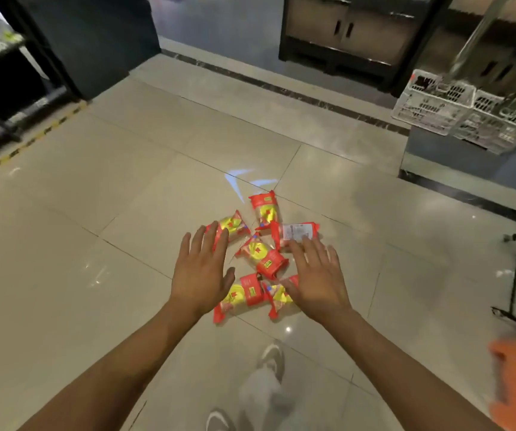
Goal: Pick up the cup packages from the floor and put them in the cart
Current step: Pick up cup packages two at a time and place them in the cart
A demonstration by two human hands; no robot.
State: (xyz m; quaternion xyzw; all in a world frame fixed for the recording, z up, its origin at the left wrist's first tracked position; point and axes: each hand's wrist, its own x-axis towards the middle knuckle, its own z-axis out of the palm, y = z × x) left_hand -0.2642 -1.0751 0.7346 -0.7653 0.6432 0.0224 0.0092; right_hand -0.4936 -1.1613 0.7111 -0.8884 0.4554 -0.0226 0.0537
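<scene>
The cup packages (261,255) look light and crinkly, slick film over a stiff cup that hard squeezing could crush. Best to grasp each round its middle or by a crimped end. Six show, red wrappers with yellow panels, one turned to its white label, clustered near the middle of the tiled floor (95,213). The left hand (202,272) and right hand (312,275) are held over the heap, fingers straight and spread, gripping nothing. A dark frame (515,275), perhaps the cart, stands at the right edge.
</scene>
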